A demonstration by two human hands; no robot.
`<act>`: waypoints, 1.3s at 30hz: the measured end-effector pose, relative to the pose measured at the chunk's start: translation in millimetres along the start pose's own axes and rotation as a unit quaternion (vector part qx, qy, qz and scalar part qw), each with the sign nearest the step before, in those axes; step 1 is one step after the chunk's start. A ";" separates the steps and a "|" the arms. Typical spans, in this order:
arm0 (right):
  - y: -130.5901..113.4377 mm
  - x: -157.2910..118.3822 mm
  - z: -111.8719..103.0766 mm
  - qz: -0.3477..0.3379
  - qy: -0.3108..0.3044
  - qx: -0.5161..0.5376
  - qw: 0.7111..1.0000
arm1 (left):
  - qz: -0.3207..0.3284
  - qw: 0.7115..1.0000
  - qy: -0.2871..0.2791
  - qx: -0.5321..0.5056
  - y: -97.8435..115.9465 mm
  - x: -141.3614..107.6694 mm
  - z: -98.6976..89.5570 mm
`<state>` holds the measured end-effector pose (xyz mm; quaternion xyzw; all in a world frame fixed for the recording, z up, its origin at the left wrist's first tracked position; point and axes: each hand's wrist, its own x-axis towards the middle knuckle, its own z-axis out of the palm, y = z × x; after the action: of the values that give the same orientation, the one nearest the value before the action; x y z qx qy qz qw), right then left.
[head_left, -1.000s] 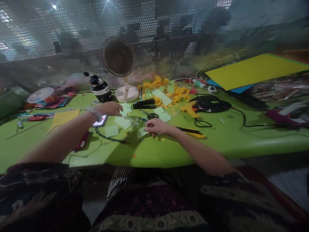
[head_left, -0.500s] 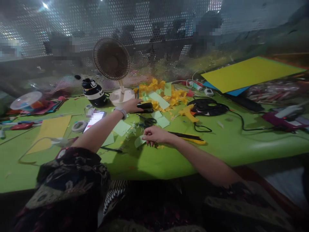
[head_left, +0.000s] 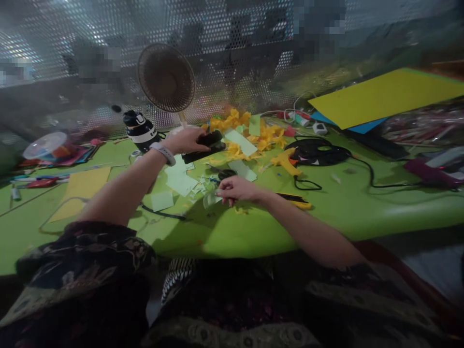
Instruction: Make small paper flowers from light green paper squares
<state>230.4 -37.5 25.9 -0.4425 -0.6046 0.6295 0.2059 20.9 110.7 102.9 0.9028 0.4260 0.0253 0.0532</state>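
Note:
My left hand (head_left: pixel 186 141), with a pale watch on its wrist, is closed on a black object (head_left: pixel 210 139) that looks like a stapler, beside the fan's base. Nearer to me, my right hand (head_left: pixel 234 189) pinches a small pale green paper piece (head_left: pixel 212 199) between thumb and fingers. Black-handled scissors (head_left: pixel 226 174) lie just beyond it. Green paper squares (head_left: pixel 181 182) and small green cut scraps (head_left: pixel 200 187) are spread to its left. Behind lies a heap of yellow paper flowers (head_left: pixel 266 137) with green strips on it.
A fan (head_left: pixel 166 79) and a black bottle (head_left: pixel 139 130) stand at the back. Right of my hand are a yellow cutter (head_left: pixel 299 203), a yellow glue gun (head_left: pixel 288 162) and a coiled black cable (head_left: pixel 319 152). Large yellow sheets (head_left: pixel 384 99) lie back right.
My left hand has lifted the black object and shifted it slightly back and left. My right hand still pinches the green paper near the same spot. The view has shifted a little.

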 end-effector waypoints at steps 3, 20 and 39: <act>-2.7 0.5 -8.0 -0.058 0.033 0.054 0.996 | -0.031 0.999 -0.036 0.011 11.4 -42.2 -6.2; 7.0 11.3 4.8 -0.021 0.080 -0.009 0.997 | -0.061 0.995 -0.077 0.035 50.5 -126.6 42.2; 8.8 15.8 16.7 0.000 0.112 -0.021 0.993 | -0.040 0.991 -0.122 0.039 46.4 -117.7 50.4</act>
<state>211.1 -36.2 10.7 -0.5144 -0.5910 0.5630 0.2628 -13.7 -13.2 58.3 0.8827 0.4529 -0.1039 0.0708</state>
